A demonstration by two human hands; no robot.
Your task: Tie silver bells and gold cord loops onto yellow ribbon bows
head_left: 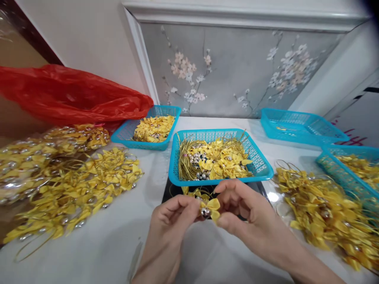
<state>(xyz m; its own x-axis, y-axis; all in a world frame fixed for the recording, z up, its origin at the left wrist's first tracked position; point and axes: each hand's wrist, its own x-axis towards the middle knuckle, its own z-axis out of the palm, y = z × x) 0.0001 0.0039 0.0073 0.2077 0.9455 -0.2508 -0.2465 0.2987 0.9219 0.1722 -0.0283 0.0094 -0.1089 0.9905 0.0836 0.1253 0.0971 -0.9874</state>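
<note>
Between the thumb and fingers of my left hand (174, 223) is a small yellow ribbon bow (212, 204) with a round silver bell (205, 213) at its middle. My right hand (251, 217) is at the bow's right side, its thumb tip by the lower ribbon loop and its index finger raised apart above; the other fingers curl behind. Just beyond my hands, more yellow ribbon and thin gold cord (197, 192) show over a dark flat surface (168, 193). Past that stands a blue plastic basket (220, 183) holding yellow bows, silver bells and bundled gold cords.
Heaps of finished-looking bows with bells lie left (89, 189) and right (322, 209) on the white table (103, 248). Other blue baskets stand back left (166, 146), back right (304, 136) and far right (334, 169). A red plastic bag (74, 96) overhangs the back left.
</note>
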